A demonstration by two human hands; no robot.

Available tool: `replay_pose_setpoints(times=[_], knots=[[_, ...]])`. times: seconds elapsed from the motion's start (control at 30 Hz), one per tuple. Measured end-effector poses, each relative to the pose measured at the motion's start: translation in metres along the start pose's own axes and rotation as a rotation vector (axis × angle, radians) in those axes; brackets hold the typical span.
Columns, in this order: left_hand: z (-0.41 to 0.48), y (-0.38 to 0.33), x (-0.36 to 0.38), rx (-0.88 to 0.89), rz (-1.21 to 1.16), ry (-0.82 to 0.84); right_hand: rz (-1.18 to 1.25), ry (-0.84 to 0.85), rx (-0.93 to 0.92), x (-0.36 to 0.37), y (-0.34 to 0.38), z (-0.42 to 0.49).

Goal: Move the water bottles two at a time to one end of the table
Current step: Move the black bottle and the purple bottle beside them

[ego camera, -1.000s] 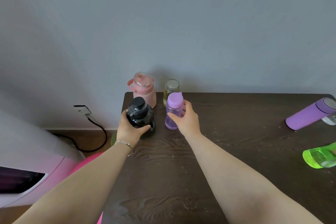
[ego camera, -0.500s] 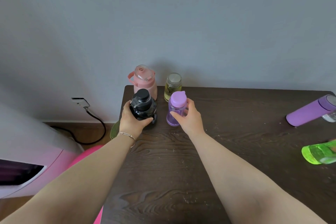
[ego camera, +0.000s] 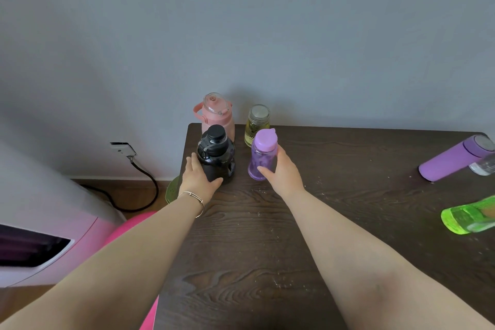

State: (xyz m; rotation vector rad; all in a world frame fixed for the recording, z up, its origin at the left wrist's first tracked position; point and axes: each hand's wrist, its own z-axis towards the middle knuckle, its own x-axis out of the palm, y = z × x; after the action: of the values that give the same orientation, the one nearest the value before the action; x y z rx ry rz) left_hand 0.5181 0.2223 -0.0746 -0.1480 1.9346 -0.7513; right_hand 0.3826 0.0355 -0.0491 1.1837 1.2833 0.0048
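Soft, even daylight is filling the scene, casting only faint shadows behind the upright bottles onto the plain grey wall. The wide-angle lens is bending the dark wood-grain table toward the frame edges, where the lying translucent green plastic bottle is glowing brightly and appearing slightly smeared.

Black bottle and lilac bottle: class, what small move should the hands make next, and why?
Probably let go: the black bottle and lilac bottle stand upright by the pink jug, while the left hand and right hand grip them.
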Motion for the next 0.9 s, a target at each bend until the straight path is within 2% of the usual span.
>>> replay_pose_setpoints(times=[0.2,0.3,0.4,0.63,0.9], knots=[[-0.028,0.016,-0.006,0.164,0.387,0.073,-0.333,0.015,-0.059,0.002,-0.013,-0.037],[-0.041,0.018,-0.008,0.267,0.534,0.103,-0.595,0.005,-0.117,0.006,-0.023,-0.05],[-0.052,0.01,-0.004,0.346,0.633,0.15,-0.7,0.017,-0.093,0.004,-0.027,-0.064],[-0.076,-0.023,0.014,0.524,0.799,0.132,-0.731,-0.063,0.0,-0.023,-0.052,-0.109],[-0.11,-0.099,0.044,0.609,0.879,0.095,-0.667,-0.181,0.123,-0.094,-0.112,-0.149]])
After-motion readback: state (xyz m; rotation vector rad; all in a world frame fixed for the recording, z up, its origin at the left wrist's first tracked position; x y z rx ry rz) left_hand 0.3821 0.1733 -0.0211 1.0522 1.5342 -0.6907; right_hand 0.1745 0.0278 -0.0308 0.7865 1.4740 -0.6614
